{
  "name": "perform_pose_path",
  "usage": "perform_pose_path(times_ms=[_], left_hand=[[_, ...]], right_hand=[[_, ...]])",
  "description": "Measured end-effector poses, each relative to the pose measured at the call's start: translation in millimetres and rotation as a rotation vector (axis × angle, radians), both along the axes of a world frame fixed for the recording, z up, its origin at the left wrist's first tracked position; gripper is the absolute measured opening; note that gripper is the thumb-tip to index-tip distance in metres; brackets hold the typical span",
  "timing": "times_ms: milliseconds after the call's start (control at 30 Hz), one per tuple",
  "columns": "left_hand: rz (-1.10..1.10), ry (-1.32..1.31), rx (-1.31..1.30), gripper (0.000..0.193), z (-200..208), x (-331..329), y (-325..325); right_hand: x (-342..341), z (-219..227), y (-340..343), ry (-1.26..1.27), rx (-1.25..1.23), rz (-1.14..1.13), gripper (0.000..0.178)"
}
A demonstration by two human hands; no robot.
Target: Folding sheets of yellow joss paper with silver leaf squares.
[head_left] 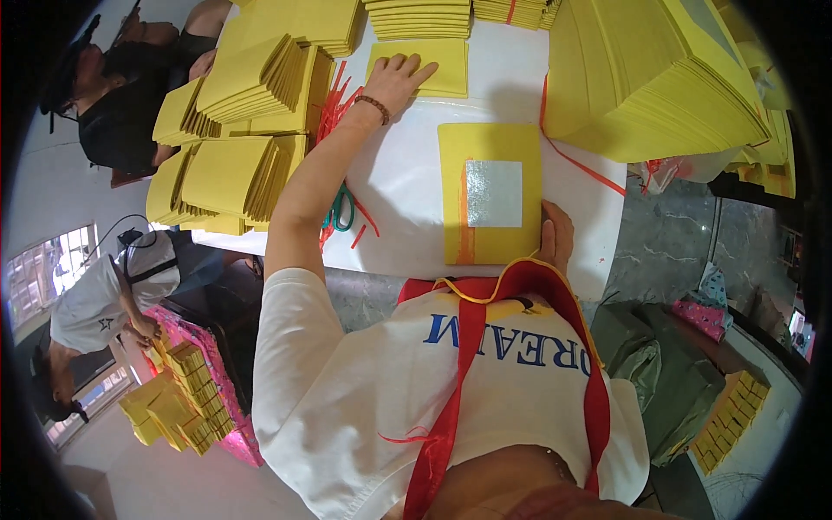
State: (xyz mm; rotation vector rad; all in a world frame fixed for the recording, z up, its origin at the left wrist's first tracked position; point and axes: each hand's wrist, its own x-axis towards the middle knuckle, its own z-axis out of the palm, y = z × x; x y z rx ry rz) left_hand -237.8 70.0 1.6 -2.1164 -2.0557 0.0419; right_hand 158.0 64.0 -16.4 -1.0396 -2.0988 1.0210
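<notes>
Head camera view, looking down: a flat yellow envelope (pixel 491 143) lies on a white table (pixel 399 178) just in front of the wearer, bearing a shiny pale rectangle (pixel 496 195) and an orange strip (pixel 464 217) near its left edge. The right hand (pixel 557 234) is at its lower right edge, thumb side showing; I cannot tell whether its fingers clamp the edge or merely rest there. Farther up, the left hand (pixel 400 82) lies on a second yellow envelope (pixel 451 78), fingers spread apart and pinching nothing.

Around them rise yellow stacks: a fanned left stack (pixel 247 82), a low pile (pixel 416 22) at the far side, and a tall leaning stack (pixel 641 95) on the right. Loose red strips (pixel 334 108) and green-handled scissors (pixel 344 211) lie beside the left forearm.

The tall stack could slide if its base were nudged, perhaps by a tug on the red ribbon (pixel 581 162) beside it. A sweeping left forearm might catch the scissors; the drooping red bib (pixel 550 290) could snag the nearer envelope.

Beyond, at left, a co-worker in white (pixel 113 290) stands by yellow bundles (pixel 195 390).
</notes>
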Motion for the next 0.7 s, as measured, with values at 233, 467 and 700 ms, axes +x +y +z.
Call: perform_pose_path(times_ms=[233, 467, 700], left_hand=[[0.189, -0.003, -0.255, 0.067, -7.2, 17.7, 2.6], [0.15, -0.178, -0.125, 0.063, -20.8, 9.8, 9.7], [0.237, -0.291, -0.038, 0.063, -15.3, 16.6, 16.6]], right_hand=[[1.1, -1.6, -0.5, -0.042, 0.062, 0.003, 0.03], [-1.9, -1.6, 1.4, -0.05, 0.072, 0.005, 0.027], [-2.1, -3.0, 4.6, -0.045, 0.119, -0.007, 0.026]])
